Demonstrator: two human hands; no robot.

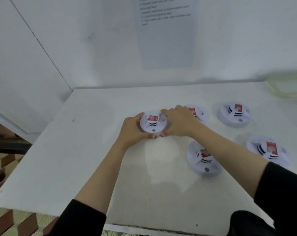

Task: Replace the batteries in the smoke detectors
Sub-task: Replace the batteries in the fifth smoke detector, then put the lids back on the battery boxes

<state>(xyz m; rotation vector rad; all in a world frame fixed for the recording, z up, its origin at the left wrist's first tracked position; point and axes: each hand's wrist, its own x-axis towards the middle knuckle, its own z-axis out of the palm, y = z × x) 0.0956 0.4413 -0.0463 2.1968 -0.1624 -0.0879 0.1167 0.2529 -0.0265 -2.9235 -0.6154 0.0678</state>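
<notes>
held detector: the smoke detector [153, 124] sits face up on the white table [86, 150], left of the other four, red sticker and dark vent slots on top.
how it will handle: likely light, hollow moulded plastic; stiff, smooth and a bit slippery at the rim; thin clips and vents could crack if squeezed hard.
where to hold: best by the round outer rim on opposite sides, so the two halves can be twisted apart; the raised centre gives little purchase.
left hand: the left hand [133, 132] is cupped round the left rim, fingers pressed to the side wall, thumb at the front edge.
right hand: the right hand [180, 122] wraps the right rim, fingers over the far edge, thumb meeting the left one.
other detectors: one just behind the right hand [199, 114], one further right [234, 114], one near the forearm [203, 158], one at the right edge [267, 149]; all closed, untouched.
beyond: a printed sheet [166, 31] on the wall, text too blurred to read.
</notes>
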